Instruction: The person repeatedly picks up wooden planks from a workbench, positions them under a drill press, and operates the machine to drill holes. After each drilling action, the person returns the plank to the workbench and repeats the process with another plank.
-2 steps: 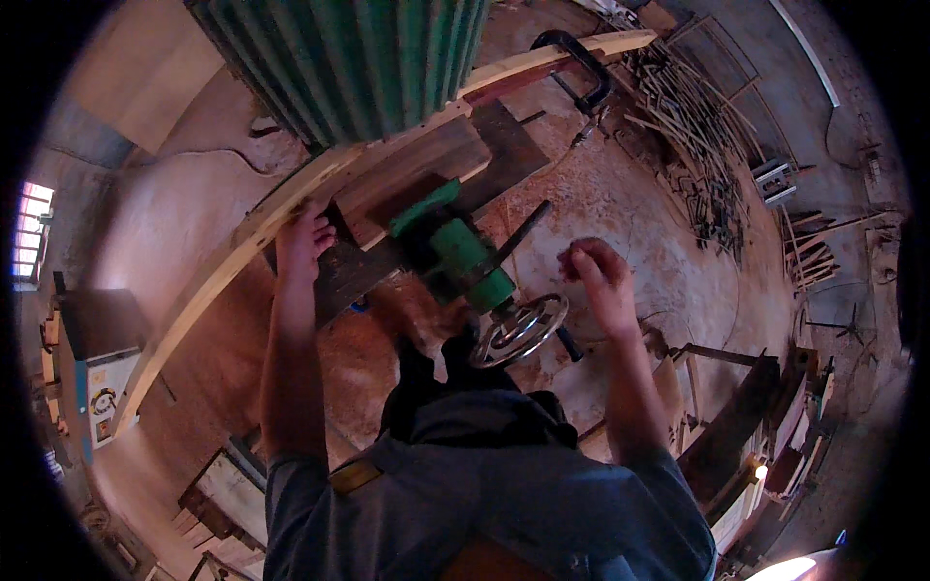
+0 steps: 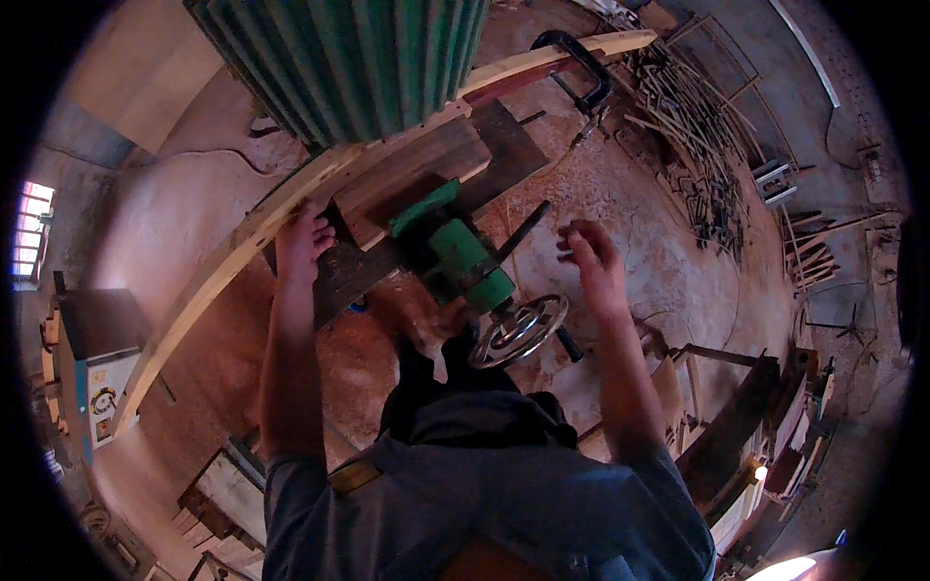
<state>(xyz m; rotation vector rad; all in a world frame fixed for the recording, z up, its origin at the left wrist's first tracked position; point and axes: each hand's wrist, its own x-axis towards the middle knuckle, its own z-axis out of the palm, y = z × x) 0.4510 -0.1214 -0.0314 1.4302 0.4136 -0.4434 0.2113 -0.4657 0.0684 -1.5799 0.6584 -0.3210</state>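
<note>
Now lifted off the handwheel (image 2: 518, 331), right hand (image 2: 591, 259) loosely open, empty; left hand (image 2: 302, 244) unmoved, pressing the long plank (image 2: 208, 281).

Grey-blue short-sleeved shirt (yellowish shoulder patch), bare forearms

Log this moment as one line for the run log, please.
left hand on long plank | right hand open in the air above handwheel | green machine between hands
</note>
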